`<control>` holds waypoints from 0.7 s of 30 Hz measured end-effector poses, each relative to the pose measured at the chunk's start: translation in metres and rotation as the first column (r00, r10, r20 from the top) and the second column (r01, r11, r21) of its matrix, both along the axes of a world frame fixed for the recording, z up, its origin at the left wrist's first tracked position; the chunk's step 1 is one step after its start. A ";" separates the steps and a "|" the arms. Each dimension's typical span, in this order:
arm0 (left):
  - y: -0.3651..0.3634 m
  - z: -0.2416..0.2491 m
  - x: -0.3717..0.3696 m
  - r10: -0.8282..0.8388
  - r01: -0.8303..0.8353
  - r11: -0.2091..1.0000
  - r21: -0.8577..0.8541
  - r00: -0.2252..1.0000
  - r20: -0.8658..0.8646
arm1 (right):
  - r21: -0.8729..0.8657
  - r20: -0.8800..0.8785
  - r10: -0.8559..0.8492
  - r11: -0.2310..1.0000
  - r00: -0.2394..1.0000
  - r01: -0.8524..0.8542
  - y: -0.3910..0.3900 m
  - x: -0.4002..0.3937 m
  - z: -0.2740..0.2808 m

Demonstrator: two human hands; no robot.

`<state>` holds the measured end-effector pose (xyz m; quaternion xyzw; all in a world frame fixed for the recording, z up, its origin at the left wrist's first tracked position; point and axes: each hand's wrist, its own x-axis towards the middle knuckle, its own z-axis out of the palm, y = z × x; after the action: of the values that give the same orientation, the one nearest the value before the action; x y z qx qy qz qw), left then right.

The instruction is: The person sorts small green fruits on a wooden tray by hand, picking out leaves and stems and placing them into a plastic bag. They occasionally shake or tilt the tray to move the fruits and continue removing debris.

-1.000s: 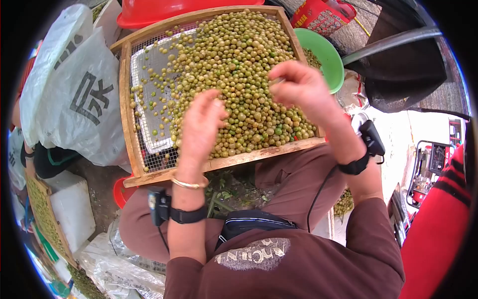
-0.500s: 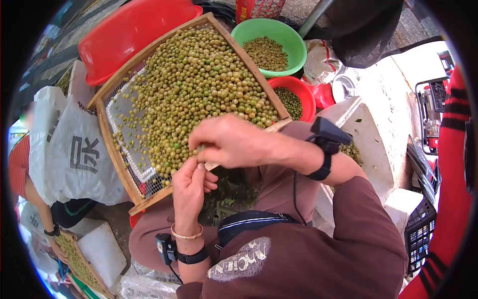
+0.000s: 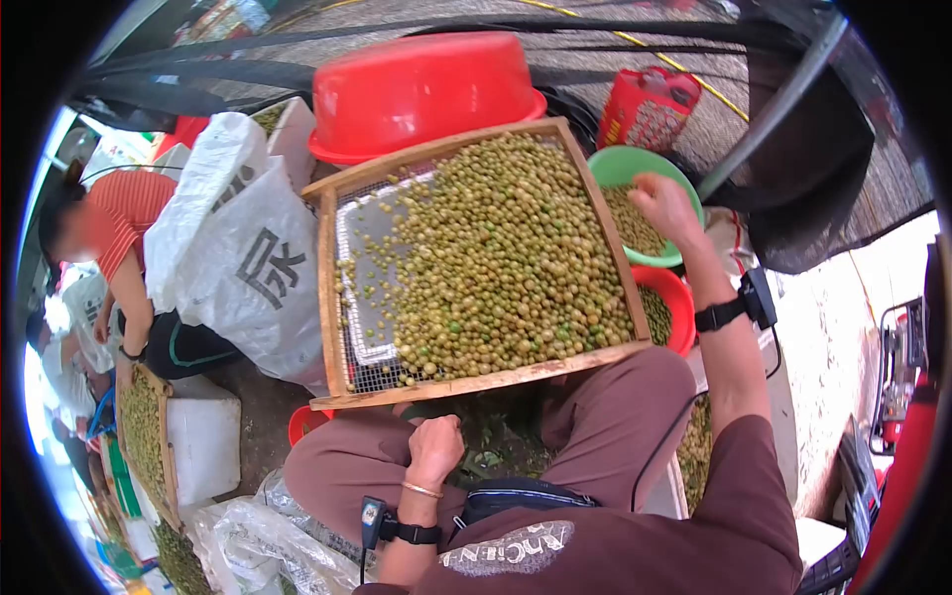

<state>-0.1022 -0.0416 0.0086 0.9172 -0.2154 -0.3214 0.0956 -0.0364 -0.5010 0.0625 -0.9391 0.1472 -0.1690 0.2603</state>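
Note:
A wooden-framed mesh tray [image 3: 486,380] rests across my knees, heaped with small round green-yellow fruits [image 3: 506,258]. My right hand [image 3: 666,206] is above the green basin [image 3: 607,164], its fingers curled and slightly blurred; whatever they may hold is hidden. Inside that basin lie yellowish fruits [image 3: 633,226]. Close to my lap, just below the tray's near edge, my left hand [image 3: 436,449] is closed in a fist with its back up, and its contents cannot be seen. Just below the green basin sits a red bowl [image 3: 682,312] with greener fruits [image 3: 654,317].
An overturned red tub [image 3: 421,94] lies behind the tray. White plastic bags [image 3: 248,258] stand to the left, where another person [image 3: 139,213] is beside a second tray of fruits [image 3: 144,436]. A metal pole [image 3: 773,104] slants at the upper right.
My hands have parted from above the tray's near edge. The right one moved over the green basin, the left one back towards my lap. The view has swung, so the scene sits lower and further right.

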 end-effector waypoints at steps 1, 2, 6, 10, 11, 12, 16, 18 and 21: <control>-0.001 -0.001 -0.001 0.017 -0.017 1.000 -0.004 1.000 0.016 | 0.114 -0.123 0.015 0.994 0.992 -0.001 0.012 0.000 0.008; 0.000 -0.005 -0.004 0.059 -0.060 0.998 0.010 0.996 0.073 | 0.112 -0.112 0.029 0.994 0.993 -0.016 0.018 0.000 0.003; 0.004 -0.009 -0.004 0.118 -0.110 0.993 -0.052 0.975 0.190 | 0.142 -0.218 -0.059 0.986 0.974 0.092 0.023 -0.004 -0.040; 0.004 0.009 0.003 0.033 -0.025 0.998 -0.056 0.989 0.145 | 0.390 -0.384 0.007 0.908 0.924 0.155 0.026 -0.021 -0.069; 0.004 0.030 0.009 -0.013 0.022 0.996 -0.091 0.995 0.099 | 0.435 -0.353 0.035 0.891 0.935 0.131 0.021 -0.014 -0.068; 0.007 0.042 0.016 -0.008 0.017 0.995 -0.095 0.995 0.100 | 0.517 -0.353 0.016 0.837 0.935 0.181 0.024 -0.014 -0.064; 0.024 0.088 0.060 0.263 -0.233 0.908 -0.349 0.964 0.040 | 0.509 -0.477 0.006 0.817 0.879 0.270 0.027 -0.009 -0.064; 0.044 0.085 0.096 0.337 -0.241 0.916 -0.320 0.896 0.288 | 0.537 -0.431 -0.018 0.798 0.902 0.272 0.025 -0.011 -0.073; 0.071 0.060 0.156 0.432 -0.371 0.901 -0.223 0.737 0.520 | 0.512 -0.349 -0.093 0.815 0.933 0.273 0.022 -0.015 -0.083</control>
<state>0.0536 0.0296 0.0681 0.9886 -0.0470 0.0004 0.1434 -0.0516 -0.4785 -0.0209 -0.8194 0.3191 0.0046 0.4762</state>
